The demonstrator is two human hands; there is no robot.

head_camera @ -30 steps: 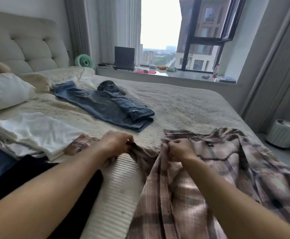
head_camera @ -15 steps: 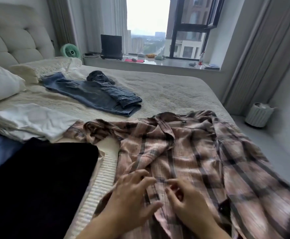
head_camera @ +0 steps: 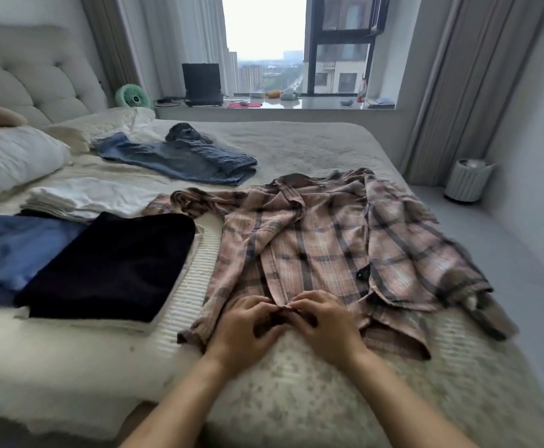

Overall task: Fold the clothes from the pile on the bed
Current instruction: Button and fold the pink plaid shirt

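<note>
Both hands meet at the near hem of the plaid shirt (head_camera: 329, 247), fingers curled: the left hand (head_camera: 248, 328) and the right hand (head_camera: 324, 321) each pinch the fabric where the two front edges come together, fingertips almost touching. It looks like they are closing or lining up the front placket, though motion blur hides whether a button is involved.

Beyond the hands the shirt lies spread front-up on the bed (head_camera: 296, 399), collar toward the window, one sleeve bunched out to the left and the other crumpled over the right edge. It is not yet folded, so this garment is at its first step.

Further left, finished work shows: a folded black garment (head_camera: 112, 266) just beside the shirt, a folded blue garment (head_camera: 8, 250) partly under it, and a stack of white folded clothes (head_camera: 89, 198) behind. Farther back, denim jeans (head_camera: 180, 160) lie roughly flat and appear still to be folded. Judged so, the task looks past its midpoint.
</note>
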